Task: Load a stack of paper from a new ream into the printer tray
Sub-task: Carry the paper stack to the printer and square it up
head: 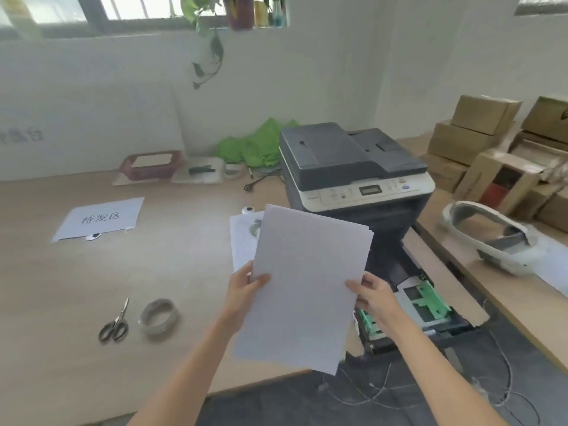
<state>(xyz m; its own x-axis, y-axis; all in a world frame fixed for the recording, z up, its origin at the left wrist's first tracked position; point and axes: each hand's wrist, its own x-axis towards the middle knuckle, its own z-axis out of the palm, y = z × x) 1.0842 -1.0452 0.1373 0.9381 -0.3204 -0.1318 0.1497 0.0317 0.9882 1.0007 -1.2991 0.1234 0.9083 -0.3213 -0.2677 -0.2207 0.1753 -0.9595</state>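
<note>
A: OK, where's the paper stack (302,284)?
B: Midair at counter's (76,287) front edge, beside open printer tray (427,305). Left hand (246,287) and right hand (373,295) fingers clamped on its side edges.

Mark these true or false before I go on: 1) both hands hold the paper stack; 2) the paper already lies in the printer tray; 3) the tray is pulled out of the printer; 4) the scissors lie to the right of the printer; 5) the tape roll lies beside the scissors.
1) True: the left hand and the right hand grip the paper stack by its side edges.
2) False: the stack is held up in the air, above and left of the tray.
3) True: it sticks out in front of the printer, green guides showing.
4) False: the scissors lie on the table, far left of the printer.
5) True: the tape roll lies just right of them.
</note>
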